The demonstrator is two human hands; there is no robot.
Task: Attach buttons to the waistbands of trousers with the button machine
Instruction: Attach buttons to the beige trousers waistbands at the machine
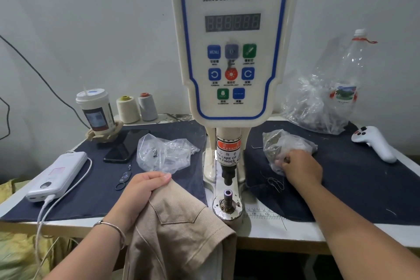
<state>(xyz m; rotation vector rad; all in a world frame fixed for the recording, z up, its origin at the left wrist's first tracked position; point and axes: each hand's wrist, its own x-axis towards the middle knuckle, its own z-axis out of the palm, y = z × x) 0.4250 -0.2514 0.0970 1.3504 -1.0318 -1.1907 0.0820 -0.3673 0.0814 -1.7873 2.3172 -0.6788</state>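
Trousers: beige trousers hang over the table's near edge at 6 o'clock, the waistband corner lying just beside the machine's lower die but not yet over it.
Left hand: the left hand grips the waistband fabric, fingers curled over the top fold (thumb hidden under the cloth).
Right hand: out at 3 o'clock, the right hand has its fingers curled into the mouth of a clear plastic bag. It looks to be picking a button, though I cannot tell whether one is pinched yet.
Machine: the button machine stands dead centre at 12 o'clock, display dark, punch raised above the die with a clear gap.
Step in hand: fetching a button, by my judgement. To do it well, take one piece only, seat it squarely on the die, then slide the waistband flat over it, fingers kept well back from the punch (the warning label says as much).
Left side: at 9 to 10 o'clock lie a second plastic bag, a dark phone, a white power bank and a lidded cup.
Far right: a white controller rests at 2 o'clock.
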